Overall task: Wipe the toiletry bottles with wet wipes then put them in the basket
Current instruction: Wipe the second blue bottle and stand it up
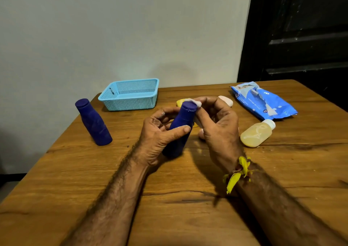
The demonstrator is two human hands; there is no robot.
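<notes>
My left hand (pixel 160 134) grips a dark blue bottle (pixel 183 121) round its body, a little above the table's middle. My right hand (pixel 218 125) pinches a white wet wipe (pixel 194 102) against the bottle's cap. A second dark blue bottle (pixel 93 122) stands upright at the left. At the right lies a pale yellow bottle with a white cap (pixel 256 133). A yellow bottle (pixel 180 101) and a pink one (pixel 227 100) lie behind my hands, partly hidden. The light blue mesh basket (pixel 130 102) sits at the back, with nothing visible inside.
A blue pack of wet wipes (pixel 263 100) lies open at the back right. The wooden table (pixel 169 198) ends at a pale wall behind and a dark door at the right. Its left edge runs close to the standing bottle.
</notes>
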